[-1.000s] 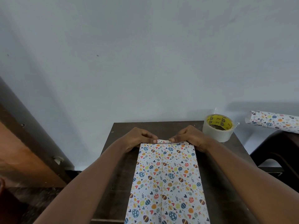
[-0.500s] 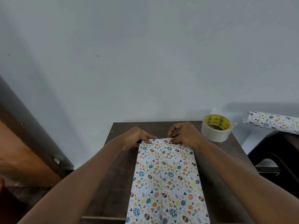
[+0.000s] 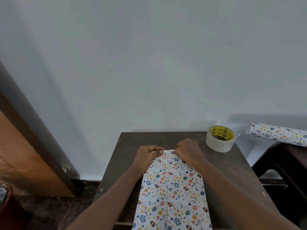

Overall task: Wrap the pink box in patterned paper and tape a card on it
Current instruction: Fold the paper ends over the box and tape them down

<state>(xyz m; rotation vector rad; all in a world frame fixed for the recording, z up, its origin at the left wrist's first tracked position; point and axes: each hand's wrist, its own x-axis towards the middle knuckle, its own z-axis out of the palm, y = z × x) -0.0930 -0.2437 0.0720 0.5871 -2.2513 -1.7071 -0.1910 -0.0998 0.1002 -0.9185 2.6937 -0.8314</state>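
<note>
A pale grey wall (image 3: 149,63) fills the upper half of the view, with a brown wooden door (image 3: 25,155) leaning in at the left edge. Below stands a small dark wooden table (image 3: 123,166), pushed against the wall. Lying lengthwise along it, running from the viewer toward the wall, is a long flat parcel in patterned paper (image 3: 172,193), white with coloured eggs, hearts and leaves. A seam runs down its middle. No pink shows anywhere, so the pink box is judged to be fully enclosed in this paper, the only wrapper in sight. A spare roll of the same paper (image 3: 279,134) rests on a dark surface off to the right, apart from the work. A roll of clear tape (image 3: 219,138) with a yellow core sits on the table's far right corner, near the right hand and probably kept there for sealing. Its hollow centre holds nothing. At the parcel's far end, the left hand (image 3: 146,155) and right hand (image 3: 187,149) sit close together, fingers curled, pinching the paper's end edge, apparently to fold it closed. No card is visible.
</note>
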